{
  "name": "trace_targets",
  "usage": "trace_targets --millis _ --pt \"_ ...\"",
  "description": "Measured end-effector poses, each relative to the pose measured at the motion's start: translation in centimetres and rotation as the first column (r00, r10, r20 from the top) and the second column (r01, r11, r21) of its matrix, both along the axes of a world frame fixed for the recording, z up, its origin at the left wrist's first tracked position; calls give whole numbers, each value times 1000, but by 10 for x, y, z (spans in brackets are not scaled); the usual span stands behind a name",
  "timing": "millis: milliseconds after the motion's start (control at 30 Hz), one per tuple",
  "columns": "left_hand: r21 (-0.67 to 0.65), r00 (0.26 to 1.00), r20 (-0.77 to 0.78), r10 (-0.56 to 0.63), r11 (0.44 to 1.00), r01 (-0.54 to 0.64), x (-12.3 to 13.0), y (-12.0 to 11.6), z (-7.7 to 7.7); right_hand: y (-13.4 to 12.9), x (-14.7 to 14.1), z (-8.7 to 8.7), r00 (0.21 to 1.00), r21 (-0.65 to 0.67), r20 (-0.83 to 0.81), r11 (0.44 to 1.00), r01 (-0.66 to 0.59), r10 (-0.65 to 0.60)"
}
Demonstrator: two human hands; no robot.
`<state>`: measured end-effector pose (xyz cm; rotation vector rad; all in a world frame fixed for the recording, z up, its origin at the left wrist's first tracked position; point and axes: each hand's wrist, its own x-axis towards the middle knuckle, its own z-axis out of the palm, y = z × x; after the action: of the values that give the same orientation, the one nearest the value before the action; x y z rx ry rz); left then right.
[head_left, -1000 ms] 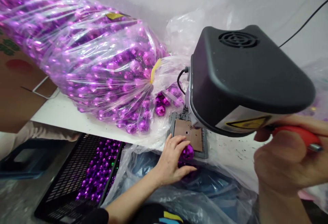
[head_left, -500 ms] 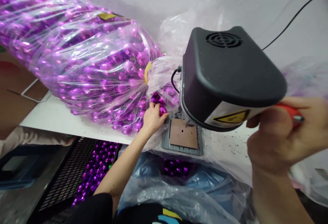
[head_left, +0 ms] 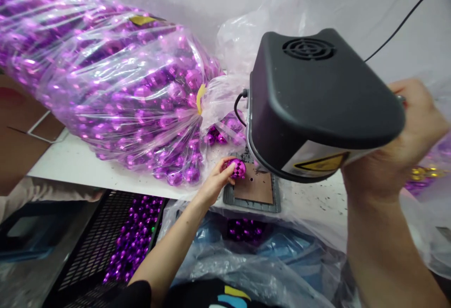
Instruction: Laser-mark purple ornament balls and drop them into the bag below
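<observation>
My left hand is closed on a shiny purple faceted ball, pinched between thumb and fingers. It holds the ball over the left edge of a brown square plate with a small hole, which lies on a grey base. Over the base stands a black hand press with a round vent and a yellow warning label. On the far side of its housing my right hand is wrapped round the press lever; only the metal tip of the lever shows, the rest being hidden.
A large clear bag of purple balls fills the table's left side. Loose purple balls lie behind my left hand. Below are a black crate with purple balls and a plastic-lined container. Another person's sleeve shows at left.
My left hand has come away from the loose balls, carrying one towards me and right to the plate. My right hand has risen with the lever, whose red grip is now out of sight.
</observation>
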<state>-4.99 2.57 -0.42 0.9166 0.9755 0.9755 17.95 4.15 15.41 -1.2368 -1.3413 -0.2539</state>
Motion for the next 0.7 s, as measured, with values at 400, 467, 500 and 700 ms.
trace_targets --millis 400,467,500,700 --pt "605 782 -591 197 750 267 29 -23 -16 0 -1 1 999 -7 -28 1000 -24 24" --pt "616 740 -633 227 727 304 33 -23 -18 -1 -1 2 1000 -24 -20 1000 -15 14" --pt "604 719 -654 236 734 309 36 -23 -19 -2 -1 2 1000 -32 -16 999 -11 10" --pt "530 693 -693 199 792 303 44 -22 -24 -3 1 1 999 -26 -11 999 -37 36"
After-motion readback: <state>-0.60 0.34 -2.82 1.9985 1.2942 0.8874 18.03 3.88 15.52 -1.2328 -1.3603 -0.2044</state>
